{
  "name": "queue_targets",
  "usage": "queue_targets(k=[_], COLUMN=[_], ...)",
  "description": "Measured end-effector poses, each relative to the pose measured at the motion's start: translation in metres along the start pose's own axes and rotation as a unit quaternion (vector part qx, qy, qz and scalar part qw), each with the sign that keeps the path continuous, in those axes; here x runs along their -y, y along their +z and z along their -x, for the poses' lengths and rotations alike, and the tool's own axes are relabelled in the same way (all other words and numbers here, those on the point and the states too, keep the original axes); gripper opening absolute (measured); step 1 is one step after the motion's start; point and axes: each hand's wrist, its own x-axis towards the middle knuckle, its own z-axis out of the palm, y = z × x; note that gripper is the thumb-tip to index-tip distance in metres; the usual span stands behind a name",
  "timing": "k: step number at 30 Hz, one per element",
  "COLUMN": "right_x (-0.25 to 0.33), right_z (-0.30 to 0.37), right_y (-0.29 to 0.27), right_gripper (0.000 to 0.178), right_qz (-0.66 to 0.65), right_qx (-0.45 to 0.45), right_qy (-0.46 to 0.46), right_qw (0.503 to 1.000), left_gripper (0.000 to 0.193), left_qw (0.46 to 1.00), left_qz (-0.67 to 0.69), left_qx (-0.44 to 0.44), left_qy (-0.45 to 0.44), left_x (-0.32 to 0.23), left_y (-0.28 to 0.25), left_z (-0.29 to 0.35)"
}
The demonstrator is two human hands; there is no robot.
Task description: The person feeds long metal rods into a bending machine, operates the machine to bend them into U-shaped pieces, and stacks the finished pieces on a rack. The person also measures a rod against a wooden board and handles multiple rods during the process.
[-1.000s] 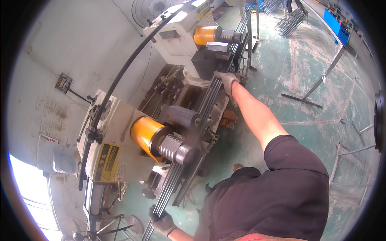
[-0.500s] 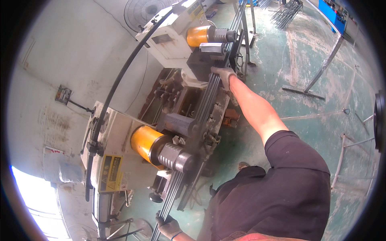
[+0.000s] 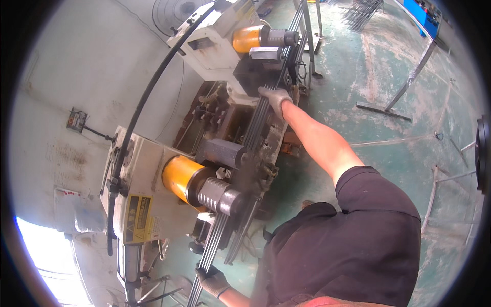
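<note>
A bundle of several long, thin metal rods [image 3: 217,233] runs slantwise from the lower edge to the top, along the front of a machine with two heads. My right hand [image 3: 276,99], in a grey glove, is closed round the rods by the upper head. Near the lower edge, below the other head, my left hand [image 3: 214,281], also gloved, grips the same bundle. Each head carries an orange cylinder [image 3: 181,176] with a dark ribbed end [image 3: 220,196] over the rods. The lower ribbed end hides part of the bundle.
A black hose [image 3: 148,97] arches between the machine heads. On the left is a pale wall with a small switch box [image 3: 76,119]. A metal stand [image 3: 413,82] and more rods [image 3: 360,15] are on the green floor at the right and back. A fan [image 3: 179,13] stands behind.
The whole view has shifted slightly up and left. Against the machine, my right hand sits a little lower along the rods. Both hands keep their grip.
</note>
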Motion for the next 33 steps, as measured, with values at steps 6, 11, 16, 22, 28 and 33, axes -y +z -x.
queue_targets(k=[6, 11, 16, 22, 28, 33], right_x=[-0.025, -0.028, -0.028, -0.029, -0.013, -0.018], right_z=[0.012, 0.008, 0.003, 0.033, 0.059, 0.028], right_y=[0.003, 0.001, 0.001, 0.013, 0.019, 0.010], right_gripper=[0.044, 0.041, 0.037, 0.032, 0.043, 0.048], right_qz=[0.005, 0.031, 0.013, -0.031, -0.026, -0.009], right_qx=[0.018, -0.005, 0.031, 0.034, 0.033, 0.009], right_qy=[-0.036, -0.046, -0.028, -0.038, -0.032, -0.027], right_qw=[0.999, 0.998, 0.999, 0.998, 0.999, 1.000], left_gripper=[0.032, 0.031, 0.028, 0.021, 0.018, 0.019], left_qw=[1.000, 0.999, 0.999, 1.000, 0.998, 0.999], left_qz=[-0.012, -0.008, 0.013, 0.015, 0.028, 0.006], left_qx=[-0.024, -0.032, -0.023, -0.026, -0.014, -0.026], left_qy=[0.000, -0.018, -0.019, -0.007, -0.055, -0.021], left_x=[0.007, 0.009, 0.005, -0.005, -0.017, 0.003], left_y=[0.010, 0.026, 0.002, -0.024, -0.061, -0.030], left_z=[0.014, 0.029, 0.012, -0.001, -0.017, -0.001])
